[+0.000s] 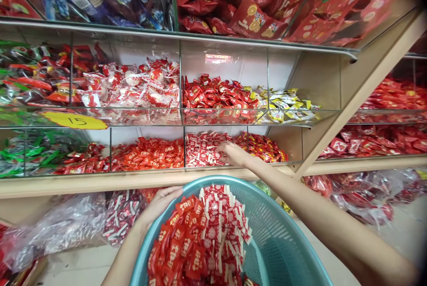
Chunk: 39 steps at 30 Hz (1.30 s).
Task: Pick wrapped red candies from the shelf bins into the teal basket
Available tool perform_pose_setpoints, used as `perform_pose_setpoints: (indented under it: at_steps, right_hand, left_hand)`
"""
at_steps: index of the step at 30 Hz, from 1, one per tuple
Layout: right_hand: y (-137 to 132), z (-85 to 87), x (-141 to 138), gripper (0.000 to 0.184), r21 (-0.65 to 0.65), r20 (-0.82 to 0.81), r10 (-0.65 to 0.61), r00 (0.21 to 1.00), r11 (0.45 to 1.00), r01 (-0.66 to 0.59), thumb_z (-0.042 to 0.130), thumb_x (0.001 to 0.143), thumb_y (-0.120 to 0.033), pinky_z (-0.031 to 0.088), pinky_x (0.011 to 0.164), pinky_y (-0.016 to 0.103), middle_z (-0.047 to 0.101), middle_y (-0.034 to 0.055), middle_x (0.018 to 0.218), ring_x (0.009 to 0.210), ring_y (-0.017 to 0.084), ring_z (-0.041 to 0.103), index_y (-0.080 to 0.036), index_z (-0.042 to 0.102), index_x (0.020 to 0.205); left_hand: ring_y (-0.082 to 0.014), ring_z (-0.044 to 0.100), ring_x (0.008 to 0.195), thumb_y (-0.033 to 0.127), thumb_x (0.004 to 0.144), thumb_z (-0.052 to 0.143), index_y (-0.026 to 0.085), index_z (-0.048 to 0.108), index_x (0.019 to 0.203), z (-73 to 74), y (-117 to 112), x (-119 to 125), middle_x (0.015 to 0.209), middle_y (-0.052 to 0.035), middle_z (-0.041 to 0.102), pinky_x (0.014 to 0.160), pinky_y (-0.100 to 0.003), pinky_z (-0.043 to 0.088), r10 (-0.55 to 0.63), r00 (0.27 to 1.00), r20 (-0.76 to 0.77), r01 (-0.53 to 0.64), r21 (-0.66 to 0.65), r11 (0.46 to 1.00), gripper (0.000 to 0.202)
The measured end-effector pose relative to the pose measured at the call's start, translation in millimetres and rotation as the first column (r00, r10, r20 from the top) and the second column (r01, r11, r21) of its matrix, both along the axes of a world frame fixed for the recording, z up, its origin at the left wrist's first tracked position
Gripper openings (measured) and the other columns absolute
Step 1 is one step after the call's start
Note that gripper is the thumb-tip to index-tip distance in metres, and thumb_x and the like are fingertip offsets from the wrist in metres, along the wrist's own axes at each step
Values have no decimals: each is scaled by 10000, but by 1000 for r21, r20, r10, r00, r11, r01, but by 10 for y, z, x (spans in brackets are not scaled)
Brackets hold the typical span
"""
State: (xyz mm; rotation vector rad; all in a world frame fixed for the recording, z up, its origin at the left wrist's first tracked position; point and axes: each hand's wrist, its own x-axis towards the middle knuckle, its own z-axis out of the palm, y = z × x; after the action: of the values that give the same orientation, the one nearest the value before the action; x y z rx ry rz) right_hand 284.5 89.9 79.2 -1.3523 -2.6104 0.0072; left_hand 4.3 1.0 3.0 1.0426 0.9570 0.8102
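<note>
My left hand [166,200] grips the left rim of a teal plastic basket [280,228]. Inside the basket, red packets with gold lettering [182,237] lie to the left of red-and-white wrapped candies [222,228]. My right hand [232,153] reaches past the basket into a lower shelf compartment, fingers bent together and touching the red-and-white candies [202,148] there. Whatever is between those fingertips is too small to make out.
Glass-fronted shelves [147,117] hold several kinds of wrapped candy, with a yellow price tag [75,120] marked 15. A slanted wooden upright [350,108] stands at the right. Clear plastic bags [73,221] of sweets lie beneath the lowest shelf.
</note>
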Motion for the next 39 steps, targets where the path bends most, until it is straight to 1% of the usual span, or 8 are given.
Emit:
perform_pose_setpoints:
  at_steps: [3, 6, 9, 13, 17, 30, 34, 39]
  right_hand:
    - [-117, 75, 36, 263, 79, -90, -8, 996, 997, 15, 566, 765, -247, 376, 799, 305, 607, 93, 945, 880, 203, 513, -144, 607, 1003]
    - [-421, 211, 14, 249, 157, -227, 35, 973, 988, 1, 525, 808, -294, 372, 815, 330, 568, 93, 988, 905, 201, 479, -164, 581, 1013]
    - [-848, 223, -84, 212, 104, -260, 84, 962, 993, -58, 518, 815, -279, 376, 796, 337, 542, 85, 994, 918, 201, 462, -185, 569, 998]
    - [-1320, -43, -232, 175, -98, -127, 91, 988, 990, -104, 522, 805, -249, 378, 755, 325, 551, 60, 922, 880, 198, 478, -198, 567, 966]
    - [-1527, -333, -330, 164, -199, -24, 73, 997, 977, -76, 563, 750, -194, 369, 729, 317, 571, 44, 920, 861, 191, 492, -189, 527, 910]
    - [-1549, -509, -502, 158, -48, 140, 119, 983, 992, -113, 617, 746, -296, 352, 713, 318, 594, 36, 852, 830, 199, 503, -179, 524, 797]
    - [-1434, -292, -489, 235, -7, 46, 92, 995, 996, -92, 560, 785, -405, 346, 686, 304, 585, 43, 814, 790, 185, 493, -175, 525, 751]
    - [-842, 72, -434, 156, 128, -146, 21, 989, 992, -2, 505, 835, -307, 341, 697, 271, 582, 41, 800, 773, 157, 479, -167, 536, 774]
  left_hand:
    - [-176, 643, 829, 306, 748, 610, 152, 626, 1042, 8, -10, 3, 928, -54, 708, 844, -370, 427, -3, 1000, -2, 3, -2, 1000, 332]
    - [-174, 639, 830, 299, 764, 595, 145, 611, 1048, 11, -15, 2, 929, -50, 701, 844, -390, 428, -9, 1000, -10, 9, -4, 1000, 323]
    - [-170, 639, 793, 301, 771, 586, 148, 614, 1026, -7, -8, -8, 904, -37, 697, 821, -391, 440, -9, 1000, -30, 9, -7, 1000, 298]
    - [-170, 628, 798, 296, 780, 576, 146, 614, 998, -36, -1, -16, 898, -35, 681, 805, -396, 447, -10, 999, -46, 10, -7, 1000, 268]
    - [-171, 624, 785, 304, 790, 561, 142, 606, 998, -26, -12, -10, 879, -30, 671, 788, -396, 454, -15, 998, -54, 15, -4, 1000, 268]
    - [-184, 624, 826, 312, 795, 553, 141, 594, 1036, -86, 10, -13, 899, -39, 673, 828, -420, 433, -45, 999, -25, 46, 23, 999, 298]
    - [-186, 628, 831, 313, 794, 554, 142, 593, 1044, -101, 17, -22, 895, -38, 679, 840, -425, 428, -46, 999, -11, 46, 23, 999, 305]
    - [-178, 634, 792, 312, 792, 558, 147, 598, 1039, -84, 14, -29, 894, -38, 683, 811, -414, 447, -41, 999, -14, 42, 7, 999, 299]
